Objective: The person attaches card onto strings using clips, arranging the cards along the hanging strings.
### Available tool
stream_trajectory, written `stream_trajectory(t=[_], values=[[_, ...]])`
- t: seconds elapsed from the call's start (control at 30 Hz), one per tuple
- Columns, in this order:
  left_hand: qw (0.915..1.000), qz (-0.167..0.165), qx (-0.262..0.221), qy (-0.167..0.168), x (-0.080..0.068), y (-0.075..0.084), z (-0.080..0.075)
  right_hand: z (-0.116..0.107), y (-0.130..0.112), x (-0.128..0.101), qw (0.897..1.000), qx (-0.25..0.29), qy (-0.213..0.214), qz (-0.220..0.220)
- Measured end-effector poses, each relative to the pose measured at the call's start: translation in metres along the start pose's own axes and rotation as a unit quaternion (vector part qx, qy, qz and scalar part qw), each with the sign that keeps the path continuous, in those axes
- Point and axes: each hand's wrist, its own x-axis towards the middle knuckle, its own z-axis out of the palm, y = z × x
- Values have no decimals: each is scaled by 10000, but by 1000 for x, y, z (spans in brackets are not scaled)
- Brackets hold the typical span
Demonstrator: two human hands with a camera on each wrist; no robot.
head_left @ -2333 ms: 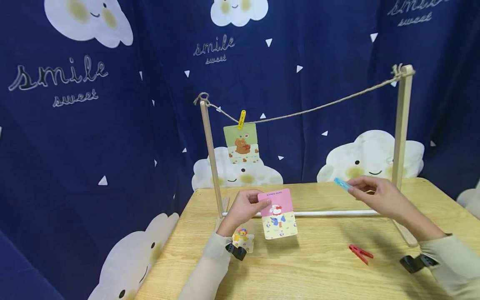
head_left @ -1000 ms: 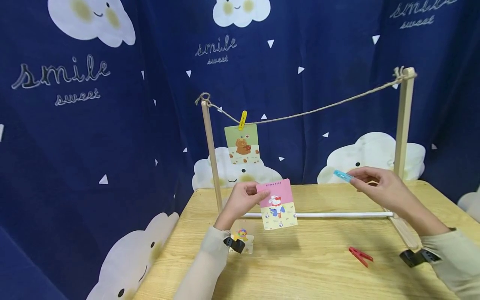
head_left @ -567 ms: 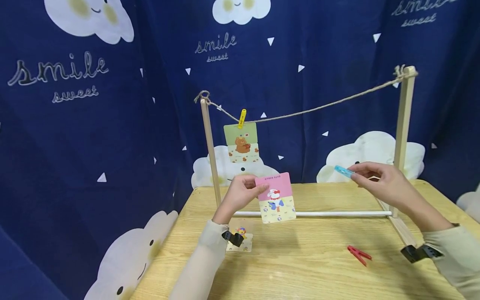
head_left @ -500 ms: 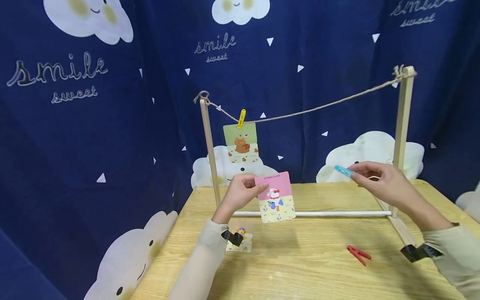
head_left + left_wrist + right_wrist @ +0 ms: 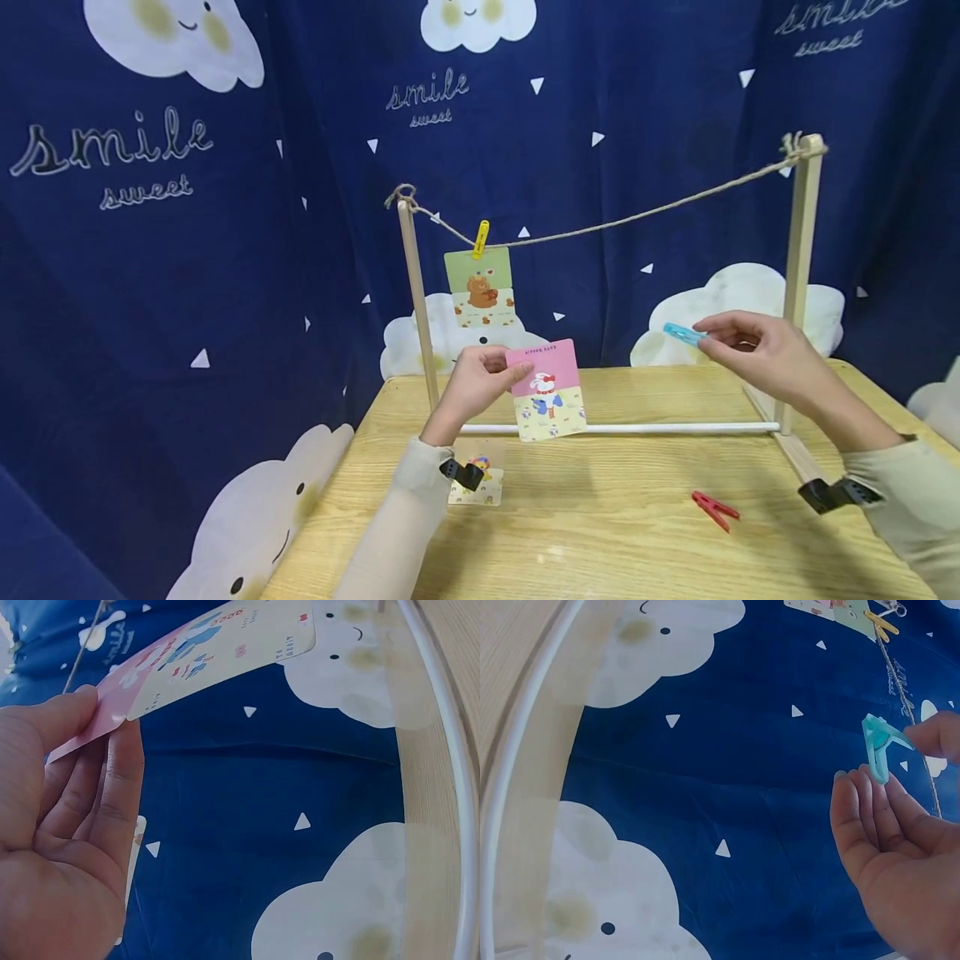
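left hand (image 5: pixel 471 387) is pinching the pink card (image 5: pixel 545 389) upright above the table (image 5: pixel 600 533), below the string (image 5: pixel 637 220). right hand (image 5: pixel 757 354) pinches a blue clothespin (image 5: pixel 682 334) off to the right, well apart from the card.

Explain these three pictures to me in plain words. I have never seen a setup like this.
A person works with two bare hands, wearing three cameras. The big picture comes from the head; the other two from each wrist. The left hand pinches a pink card. The right hand pinches a blue clothespin. On the wooden table stands a frame with a string; a yellow clothespin holds a green card on it. A red clothespin and another small card lie on the table.
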Motion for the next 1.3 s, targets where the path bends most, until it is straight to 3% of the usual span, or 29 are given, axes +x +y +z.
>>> stream_trajectory(t=[0.27,0.67,1.3], values=[[10000,-10,18,93,5,4,-3,-4,-2,6,9997,222,1,-81],[9991,313,29,270,17,8,4,-13,-17,14,9997,148,168,-29],[9988,175,67,450,24,15,3,-21,-61,28,9991,199,318,-218]])
